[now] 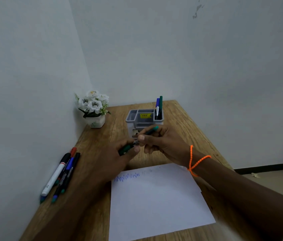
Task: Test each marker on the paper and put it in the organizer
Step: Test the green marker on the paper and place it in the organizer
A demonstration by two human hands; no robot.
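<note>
Both my hands meet above the table in front of the grey organizer [133,117]. My right hand [163,143] grips the body of a green marker [150,130]. My left hand [119,153] pinches its green cap [125,149]; cap and body sit tip to tip, with the bare nib between them. The white paper [158,200] lies below my hands, with blue and faint green scribbles along its top edge. A blue marker [157,106] and a green marker [160,103] stand upright in the organizer's right compartment. Several more markers [62,173] lie at the table's left edge.
A white pot of artificial white flowers [94,108] stands in the back left corner against the wall. The wooden table [102,136] is boxed in by walls at left and back. An orange cord [195,162] is tied around my right wrist.
</note>
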